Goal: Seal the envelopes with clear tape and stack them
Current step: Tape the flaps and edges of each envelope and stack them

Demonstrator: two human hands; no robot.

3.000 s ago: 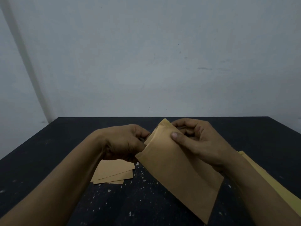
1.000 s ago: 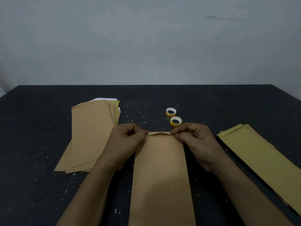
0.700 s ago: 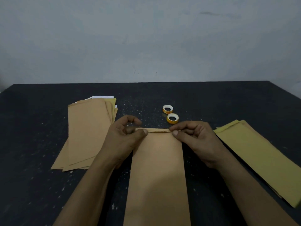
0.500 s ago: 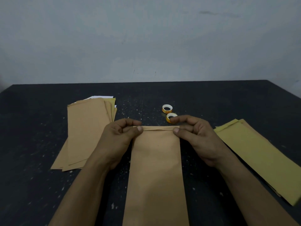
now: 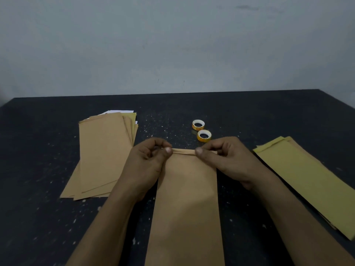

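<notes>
A long brown envelope [image 5: 187,198] lies flat on the black table [image 5: 249,116], its folded flap at the far end. My left hand [image 5: 148,162] pinches the flap's left corner with thumb and curled fingers. My right hand [image 5: 226,158] pinches the right corner the same way. Two small rolls of clear tape with orange cores [image 5: 198,125] [image 5: 204,135] lie just beyond the flap, apart from both hands.
A loose pile of brown envelopes [image 5: 99,156] lies at the left, with a white sheet under its far end. A stack of yellowish envelopes [image 5: 311,181] lies at the right, running off toward the table's right edge. A grey wall stands behind.
The envelope went from held up in the air to lying flat on the table. Both hands have slid along the folded flap; the thumbs now sit closer together on its top edge.
</notes>
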